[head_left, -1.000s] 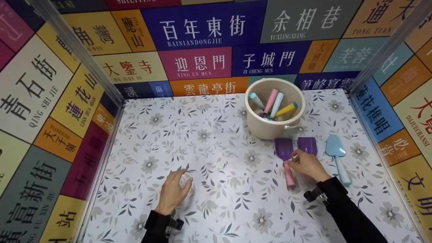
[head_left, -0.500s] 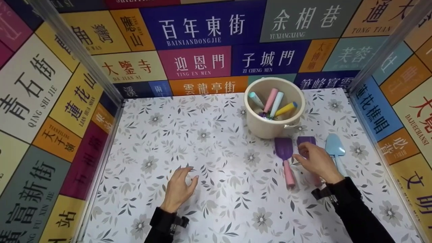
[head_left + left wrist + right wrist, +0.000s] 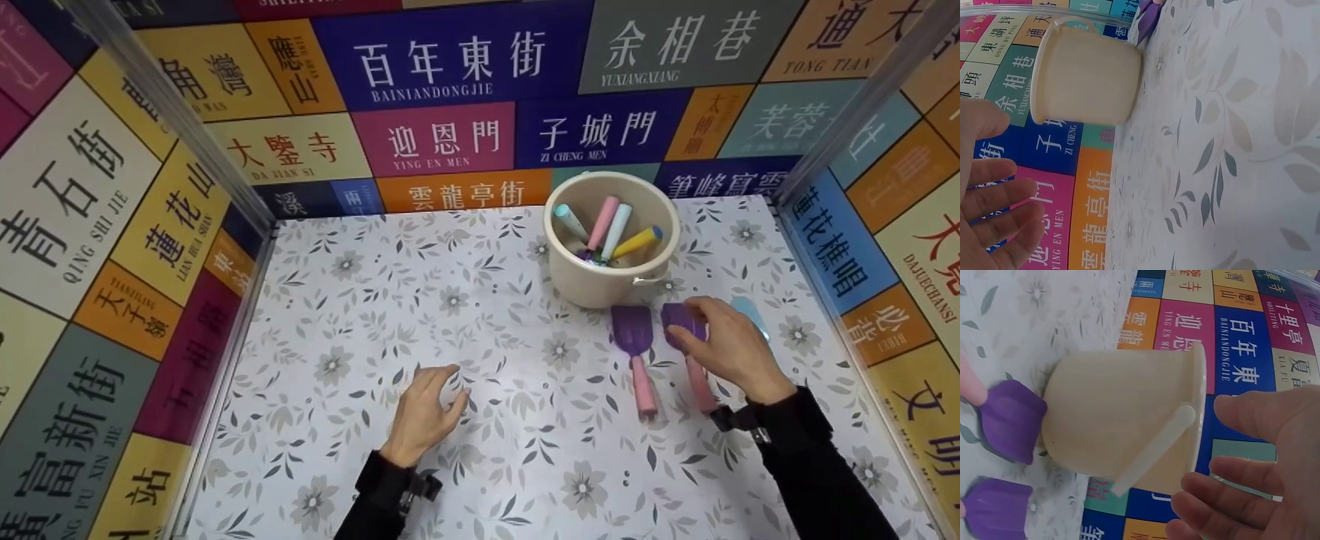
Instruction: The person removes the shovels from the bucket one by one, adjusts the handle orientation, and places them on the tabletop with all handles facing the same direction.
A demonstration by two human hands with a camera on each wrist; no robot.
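Observation:
My right hand hovers with relaxed fingers over a purple toy shovel with a pink handle, and holds nothing. To its left lies a matching purple shovel, blade toward the bucket. Partly hidden behind the right hand is a light blue trowel. Both purple blades, the nearer one and the farther one, show in the right wrist view, apart from the right hand. My left hand is held over the patterned table with spread, relaxed fingers; the left wrist view shows nothing in that hand.
A cream bucket with a side handle stands at the back right, with several pink, blue and yellow tool handles inside. Panels with street names, such as the left wall, enclose the table at the back and sides.
My right hand has moved right, away from the left shovel's handle, to over the other purple shovel, now covering much of the blue trowel. My left hand has drifted right.

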